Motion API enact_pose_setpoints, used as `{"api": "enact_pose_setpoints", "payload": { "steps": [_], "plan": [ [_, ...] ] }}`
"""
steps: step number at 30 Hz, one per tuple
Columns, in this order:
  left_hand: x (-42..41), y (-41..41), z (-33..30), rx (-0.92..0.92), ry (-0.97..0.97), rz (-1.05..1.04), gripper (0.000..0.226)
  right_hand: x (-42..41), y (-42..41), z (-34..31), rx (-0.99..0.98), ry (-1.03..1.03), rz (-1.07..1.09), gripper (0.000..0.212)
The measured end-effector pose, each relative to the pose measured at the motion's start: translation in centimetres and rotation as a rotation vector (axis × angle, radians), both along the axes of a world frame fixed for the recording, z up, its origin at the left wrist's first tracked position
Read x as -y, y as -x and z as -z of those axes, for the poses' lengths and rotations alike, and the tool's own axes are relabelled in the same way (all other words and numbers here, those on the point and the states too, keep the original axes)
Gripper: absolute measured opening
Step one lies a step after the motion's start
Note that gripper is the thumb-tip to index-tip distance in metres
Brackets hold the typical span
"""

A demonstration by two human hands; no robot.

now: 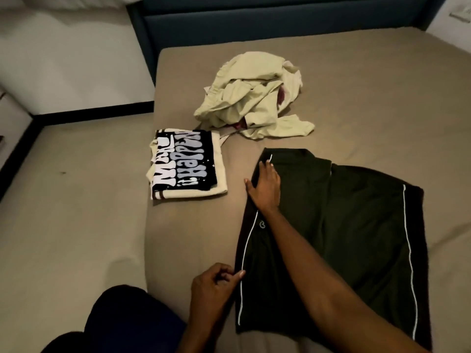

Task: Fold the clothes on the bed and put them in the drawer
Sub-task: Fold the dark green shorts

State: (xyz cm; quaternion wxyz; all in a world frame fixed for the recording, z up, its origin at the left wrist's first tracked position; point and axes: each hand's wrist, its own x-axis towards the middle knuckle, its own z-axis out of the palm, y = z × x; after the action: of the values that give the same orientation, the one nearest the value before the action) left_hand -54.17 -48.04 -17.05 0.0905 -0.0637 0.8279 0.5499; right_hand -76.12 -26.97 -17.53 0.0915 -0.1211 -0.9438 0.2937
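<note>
Left hand (212,284) at near edge of bed (369,103), fingers curled, pinching the near-left hem of the dark shorts (344,238) by the white side stripe. Shorts lie flat on the tan sheet, right of centre. Right hand (265,186) reaches across, fingers straight, pressing flat on the shorts' far-left corner. Left of that: folded cream shirt (187,165) with black print panel, near the bed's left edge. Farther back, centre: unfolded heap of pale green clothes (251,98). Blue headboard (254,19) beyond.
</note>
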Motion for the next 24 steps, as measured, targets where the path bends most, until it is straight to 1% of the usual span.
{"api": "enact_pose_setpoints", "payload": {
  "steps": [2,3,4,6,9,12,13,15,18,20,22,24],
  "plan": [
    [0.2,0.3,-0.1,-0.010,0.003,0.040,0.024,0.0,0.2,0.2,-0.121,0.196,0.115,0.081],
    [0.2,0.6,0.1,-0.021,0.024,0.067,0.026,-0.3,0.2,0.1,-0.143,0.267,0.142,0.083],
    [0.1,1.0,0.2,-0.031,0.052,0.097,0.029,-0.6,0.3,0.0,-0.139,0.303,0.157,0.083],
    [0.1,1.1,0.3,-0.031,0.088,0.143,0.035,-1.0,0.5,-0.1,-0.126,0.303,0.179,0.080],
    [0.3,0.9,0.4,-0.052,0.158,0.175,0.050,-0.3,0.9,0.0,-0.118,0.208,0.314,0.078],
    [0.2,0.6,0.5,-0.043,0.255,0.236,0.066,0.7,1.7,-0.4,-0.012,0.051,0.396,0.081],
    [0.4,0.4,0.6,-0.044,0.264,0.254,0.066,1.0,2.1,-0.7,0.020,0.004,0.401,0.078],
    [0.2,0.2,0.8,-0.056,0.257,0.297,0.056,0.7,3.0,-1.3,0.078,-0.077,0.429,0.069],
    [0.2,-0.3,0.9,-0.067,0.174,0.307,0.044,0.3,3.7,-1.9,0.089,-0.169,0.431,0.052],
    [-0.2,-0.8,0.5,-0.071,0.068,0.297,0.036,0.0,3.6,-2.7,0.054,-0.096,0.443,0.035],
    [-0.8,-1.3,-0.1,-0.060,-0.036,0.302,0.029,-0.8,3.4,-3.5,0.016,0.093,0.496,0.027],
    [-1.5,-1.4,-1.1,-0.059,-0.098,0.327,0.027,-2.2,3.2,-4.2,-0.032,0.303,0.514,0.021]
  ]
}}
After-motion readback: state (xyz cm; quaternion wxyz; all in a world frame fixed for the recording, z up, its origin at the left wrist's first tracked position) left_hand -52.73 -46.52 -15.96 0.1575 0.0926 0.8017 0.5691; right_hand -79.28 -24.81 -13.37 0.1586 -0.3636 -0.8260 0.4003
